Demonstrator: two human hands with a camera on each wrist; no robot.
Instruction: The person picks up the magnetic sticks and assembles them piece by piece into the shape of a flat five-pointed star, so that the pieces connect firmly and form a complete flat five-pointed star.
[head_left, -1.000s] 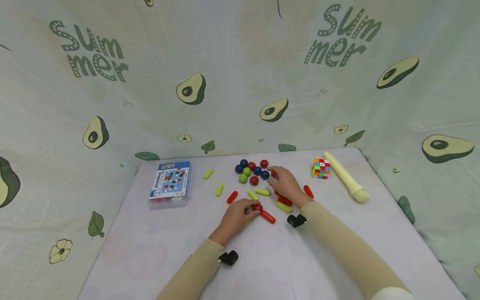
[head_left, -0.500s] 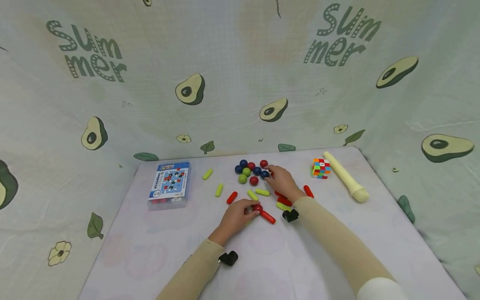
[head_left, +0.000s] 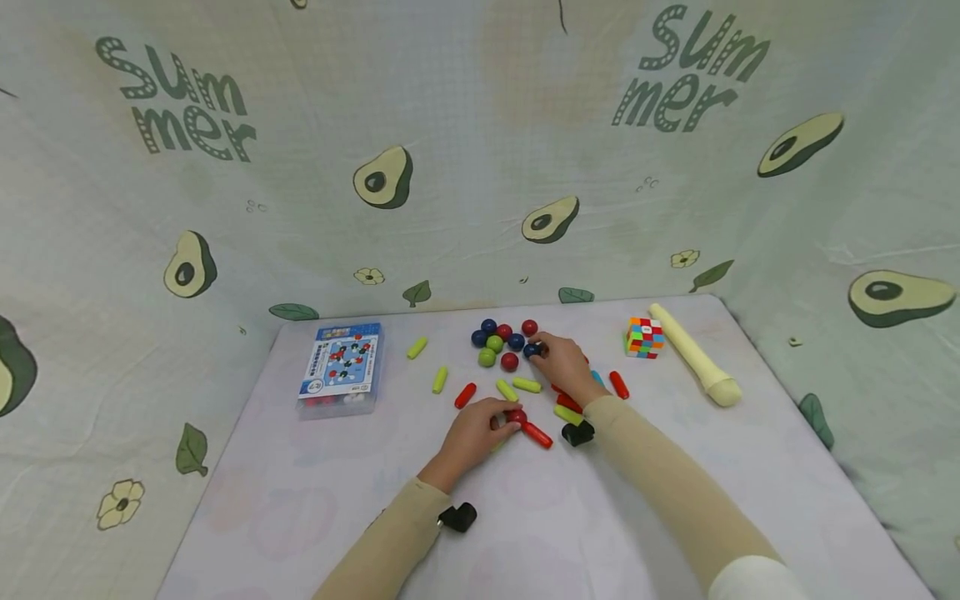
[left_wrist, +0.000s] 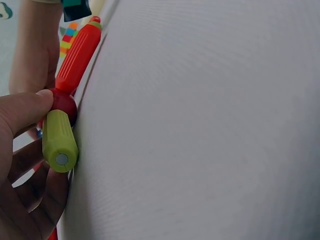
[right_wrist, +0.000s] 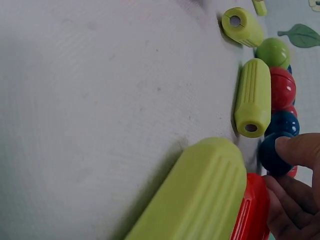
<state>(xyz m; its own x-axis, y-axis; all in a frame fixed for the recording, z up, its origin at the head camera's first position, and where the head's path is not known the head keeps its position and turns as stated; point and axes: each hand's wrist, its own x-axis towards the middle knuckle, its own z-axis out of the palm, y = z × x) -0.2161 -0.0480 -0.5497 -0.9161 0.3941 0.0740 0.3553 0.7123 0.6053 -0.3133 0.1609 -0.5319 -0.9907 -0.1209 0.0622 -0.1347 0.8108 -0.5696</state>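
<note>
In the head view my left hand [head_left: 471,435] holds a red ball [head_left: 517,417] low over the table, thumb against its side. A red magnetic rod [head_left: 537,434] sticks out from that ball. The left wrist view shows a yellow-green rod [left_wrist: 60,140] on its other side, its round metal end facing the camera. Further back, my right hand [head_left: 567,367] pinches a dark blue ball [right_wrist: 274,154] at the edge of a cluster of balls. The thumb lies on top of it, the other fingers curl beside it. This hand partly covers several rods beneath.
Red, green [head_left: 487,357] and blue balls cluster at the back middle. Loose yellow-green rods [head_left: 439,380] and red rods [head_left: 465,395] lie around. A boxed kit [head_left: 341,371] is at left; a puzzle cube [head_left: 644,337] and a pale yellow stick [head_left: 692,353] are at right.
My right hand has shifted slightly left, from beside a red ball to the dark blue ball, which it now pinches. The left hand keeps its place and hold.
</note>
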